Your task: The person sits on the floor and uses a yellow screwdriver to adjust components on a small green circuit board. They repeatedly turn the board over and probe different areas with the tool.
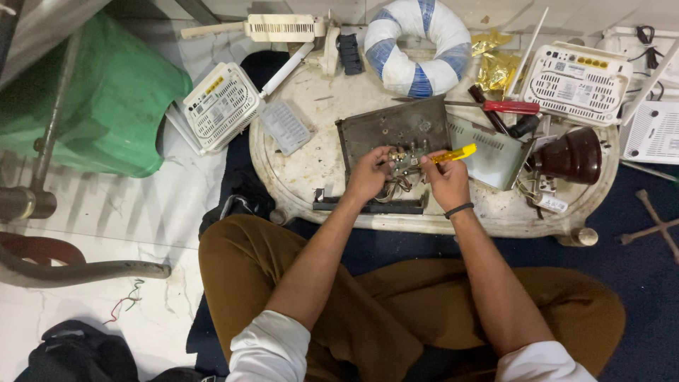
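Head view, carrier: a low white oval table [304,170], worn and stained, standing on a floor part pale tile, part dark blue mat.
Left hand [368,173]: fingers curled closed on the small cluster of metal parts and wires [404,164], near the table's front edge at its middle.
Right hand [447,180]: closed around a yellow-handled screwdriver [455,153], its tip at the same cluster; a dark band sits on the wrist.
Metal chassis [392,127]: dark, flat, open, at the table's middle, the cluster at its front edge.
Back edge: a white and blue ring [417,46], gold foil wrappers [495,64] just right of it.
Right part: a red-handled screwdriver [511,107], a white router [576,81], a dark brown dome-shaped piece [571,155].
Left edge: another white router [223,105] overhanging, a grey vented cover [284,126] beside it.
Floor, left: a green plastic stool [106,106].
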